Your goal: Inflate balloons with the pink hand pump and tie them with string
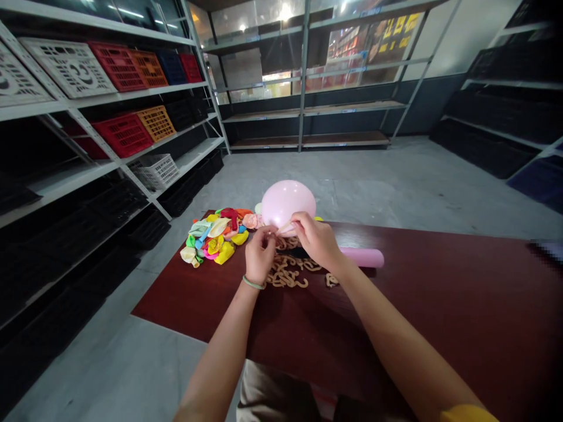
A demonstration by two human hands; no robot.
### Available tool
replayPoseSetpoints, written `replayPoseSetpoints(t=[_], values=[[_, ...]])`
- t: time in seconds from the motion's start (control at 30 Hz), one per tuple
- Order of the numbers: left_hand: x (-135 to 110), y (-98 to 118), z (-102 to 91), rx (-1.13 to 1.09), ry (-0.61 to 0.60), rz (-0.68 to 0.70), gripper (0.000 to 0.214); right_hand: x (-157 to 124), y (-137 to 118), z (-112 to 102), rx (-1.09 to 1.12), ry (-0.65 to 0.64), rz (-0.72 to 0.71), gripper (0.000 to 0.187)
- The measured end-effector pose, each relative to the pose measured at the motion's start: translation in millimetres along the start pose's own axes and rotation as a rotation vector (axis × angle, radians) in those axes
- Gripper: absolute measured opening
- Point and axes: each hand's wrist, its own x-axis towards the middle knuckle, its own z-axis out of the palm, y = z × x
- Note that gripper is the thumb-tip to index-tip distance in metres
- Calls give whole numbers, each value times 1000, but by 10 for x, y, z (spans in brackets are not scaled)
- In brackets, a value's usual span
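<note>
An inflated pink balloon [288, 202] stands just beyond my two hands over the table. My left hand [260, 253], with a pale green band at its wrist, is pinched at the balloon's neck. The fingers of my right hand [313, 235] are closed on the stretched pink neck from the other side. Below and between my hands lie several tan rubber loops [288, 274]. A pink cylinder [365, 257], probably a balloon pump, lies partly behind my right wrist. Left of my hands is a pile of flat coloured balloons [215, 234].
The dark red tabletop [440, 293] extends far to the right, where a dark object [549, 251] sits at the edge. Shelves with a white crate [68, 65] and red crates [123, 136] line the left. A metal rack [303, 76] stands at the back.
</note>
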Motion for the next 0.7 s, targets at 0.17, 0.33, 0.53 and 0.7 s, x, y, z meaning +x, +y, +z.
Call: replayPoseSetpoints(t=[0.17, 0.33, 0.53, 0.7], values=[[-14, 9, 29, -200, -205, -95, 30, 46, 71, -86, 113, -15, 40, 31], [13, 74, -50, -354, -464, -247, 34, 68, 115, -143, 207, -65, 46, 27], [24, 65, -51, -347, -521, -200, 26, 94, 84, -150, 330, -120, 98, 21], [23, 77, -1, -312, -397, -215, 29, 123, 44, -191, 666, -191, 185, 15]])
